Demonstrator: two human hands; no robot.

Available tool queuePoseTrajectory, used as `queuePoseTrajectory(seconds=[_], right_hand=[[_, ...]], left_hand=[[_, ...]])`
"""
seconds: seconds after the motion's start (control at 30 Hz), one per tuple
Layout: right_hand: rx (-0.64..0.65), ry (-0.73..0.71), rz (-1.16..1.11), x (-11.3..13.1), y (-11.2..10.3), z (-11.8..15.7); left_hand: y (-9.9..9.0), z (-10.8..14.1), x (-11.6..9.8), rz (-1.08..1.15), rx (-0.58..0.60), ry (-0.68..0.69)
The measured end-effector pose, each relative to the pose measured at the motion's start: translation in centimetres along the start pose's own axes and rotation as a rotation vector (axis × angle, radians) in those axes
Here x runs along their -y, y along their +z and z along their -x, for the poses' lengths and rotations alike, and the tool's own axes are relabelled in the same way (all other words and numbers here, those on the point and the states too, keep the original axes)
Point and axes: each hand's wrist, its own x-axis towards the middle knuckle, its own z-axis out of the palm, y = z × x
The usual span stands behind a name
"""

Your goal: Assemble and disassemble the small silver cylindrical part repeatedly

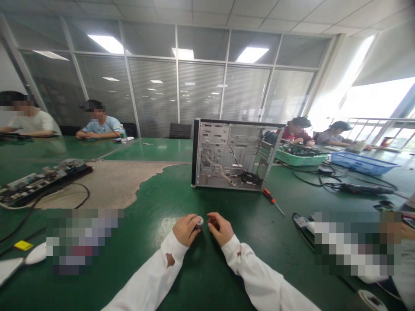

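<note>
My left hand (186, 230) is closed around a small round object (200, 222) with a pale grey top and a darker side, just above or on the green table (168, 268). Its exact kind is too small to make out. Close beside it, my right hand (221, 230) is loosely curled, with a gap between forefinger and thumb; nothing shows in it. Beyond both hands stands an opened computer case (233, 155), its side panel off, with loose cables and a dark fan-like part inside. A screwdriver (269, 196) with an orange-and-black handle lies at its right corner.
Torn table covering bares a grey patch (119, 179) at left, near a long circuit-board assembly (45, 179). A green basket (301, 159) of parts, a blue basket (363, 163) and black cables (320, 179) occupy the right. Other people sit around the table; one person's hand (407, 231) shows at far right.
</note>
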Motion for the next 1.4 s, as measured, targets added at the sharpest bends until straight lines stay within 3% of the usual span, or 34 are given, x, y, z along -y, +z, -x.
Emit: queuePoseTrajectory(seconds=[0.37, 0.5, 0.67, 0.83, 1.0, 1.23, 1.4], right_hand=[[-0.001, -0.010, 0.012, 0.1, 0.0, -0.1], [0.025, -0.026, -0.001, 0.6, -0.1, 0.0], [0.095, -0.157, 0.046, 1.2, -0.1, 0.4], [0.160, -0.156, 0.048, 1.6, -0.2, 0.6], [0.183, -0.134, 0.055, 1.4, -0.2, 0.5], [0.176, -0.074, 0.020, 0.9, 0.1, 0.6], [0.143, -0.113, -0.010, 1.2, 0.2, 0.6]], left_hand=[[1.3, 0.4, -0.1, 0.114, -0.086, 0.045], [1.0, 0.3, -0.6, 0.117, -0.096, 0.071], [0.3, 0.0, -0.9, 0.062, -0.097, 0.134], [0.3, -0.1, -0.2, 0.051, -0.113, 0.120], [0.4, -0.2, 0.3, 0.261, -0.119, -0.111], [1.4, -0.1, 0.8, 0.879, -0.275, -0.722], [1.4, -0.3, 0.9, 1.362, -0.291, -1.088]])
